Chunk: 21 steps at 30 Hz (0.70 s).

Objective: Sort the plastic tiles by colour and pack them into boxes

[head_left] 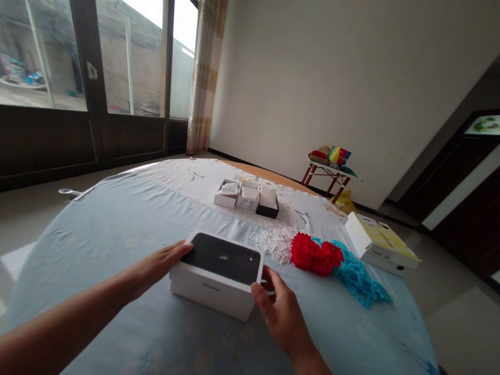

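Observation:
A white iPhone box (pixel 215 295), its dark phone picture facing up, stands in front of me on the table. At the box's left end is my left hand (pixel 168 261), with its fingers along the upper edge and side. My right hand (pixel 276 307) grips the opposite end, thumb on the near corner and fingers curled round the side. Both hands hold the box between them. The underside of the box and some fingertips are hidden.
Three small open boxes (pixel 247 196) stand farther back on the blue tablecloth (pixel 129 238). Right of the iPhone box lie scattered white cards (pixel 276 241), red fluffy pieces (pixel 315 255) and blue fluffy pieces (pixel 361 279). A yellow-and-white box (pixel 383 242) sits near the right edge.

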{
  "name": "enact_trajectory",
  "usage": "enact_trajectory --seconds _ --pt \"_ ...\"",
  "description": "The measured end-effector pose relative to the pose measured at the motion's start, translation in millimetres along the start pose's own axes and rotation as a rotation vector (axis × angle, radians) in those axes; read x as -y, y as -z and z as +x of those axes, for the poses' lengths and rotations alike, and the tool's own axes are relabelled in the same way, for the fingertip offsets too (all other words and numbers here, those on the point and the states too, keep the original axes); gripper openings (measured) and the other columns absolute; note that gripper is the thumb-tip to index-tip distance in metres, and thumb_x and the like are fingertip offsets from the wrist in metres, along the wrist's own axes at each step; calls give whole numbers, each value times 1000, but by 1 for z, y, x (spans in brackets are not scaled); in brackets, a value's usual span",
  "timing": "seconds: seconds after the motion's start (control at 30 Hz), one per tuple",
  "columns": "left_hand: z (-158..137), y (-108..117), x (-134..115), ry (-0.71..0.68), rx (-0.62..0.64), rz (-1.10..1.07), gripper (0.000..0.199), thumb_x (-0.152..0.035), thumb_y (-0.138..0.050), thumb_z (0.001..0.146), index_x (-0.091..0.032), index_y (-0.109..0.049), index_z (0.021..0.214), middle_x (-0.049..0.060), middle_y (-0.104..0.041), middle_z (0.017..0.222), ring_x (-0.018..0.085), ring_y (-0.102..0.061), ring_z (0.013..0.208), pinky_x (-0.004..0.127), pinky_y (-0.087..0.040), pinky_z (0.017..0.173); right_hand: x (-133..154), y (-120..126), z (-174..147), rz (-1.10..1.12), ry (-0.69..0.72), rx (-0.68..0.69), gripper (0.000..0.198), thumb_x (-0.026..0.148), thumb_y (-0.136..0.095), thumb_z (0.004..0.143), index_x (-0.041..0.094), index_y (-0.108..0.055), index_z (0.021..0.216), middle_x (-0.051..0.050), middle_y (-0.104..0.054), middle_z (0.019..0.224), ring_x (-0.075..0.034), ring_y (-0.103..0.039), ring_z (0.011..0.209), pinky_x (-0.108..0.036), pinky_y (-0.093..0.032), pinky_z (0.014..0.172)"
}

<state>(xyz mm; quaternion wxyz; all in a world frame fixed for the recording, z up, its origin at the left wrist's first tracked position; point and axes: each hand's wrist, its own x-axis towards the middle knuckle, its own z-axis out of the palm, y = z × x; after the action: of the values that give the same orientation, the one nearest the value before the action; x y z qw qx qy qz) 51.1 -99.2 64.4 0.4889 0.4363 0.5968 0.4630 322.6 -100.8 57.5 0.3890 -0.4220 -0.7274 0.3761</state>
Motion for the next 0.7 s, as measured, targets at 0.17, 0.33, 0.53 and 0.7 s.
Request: enact_trajectory --seconds 0.17,0.33,0.53,0.7 --pt "4 1 1 -13 -3 41 58 -56 -55 72 -19 -60 117 6 -51 133 27 -44 122 37 -26 105 -5 -3 2 65 -93 -61 58 51 -50 83 10 -45 124 -15 -57 114 -23 -60 95 -30 -50 76" --pt "9 4 11 -7 -22 43 63 -56 -54 73 -18 -54 123 5 -42 139 26 -37 128 37 -22 108 -14 -7 8 115 -200 -128 66 56 -50 79 8 -47 125 -15 -56 116 -24 -59 96 -30 -49 78" --pt "12 4 14 -30 -69 49 60 -55 -56 72 -19 -58 120 5 -44 138 27 -36 128 38 -20 109 -13 -8 12 131 -176 -136 55 55 -55 75 12 -63 109 -9 -65 96 -24 -60 86 -31 -47 77" --pt "6 -1 5 -42 -41 123 56 -56 -53 73 -23 -59 118 0 -47 136 26 -34 130 33 -22 108 -8 -7 13 166 -114 -76 47 49 -52 80 12 -65 106 -7 -66 87 -22 -59 83 -30 -45 79"
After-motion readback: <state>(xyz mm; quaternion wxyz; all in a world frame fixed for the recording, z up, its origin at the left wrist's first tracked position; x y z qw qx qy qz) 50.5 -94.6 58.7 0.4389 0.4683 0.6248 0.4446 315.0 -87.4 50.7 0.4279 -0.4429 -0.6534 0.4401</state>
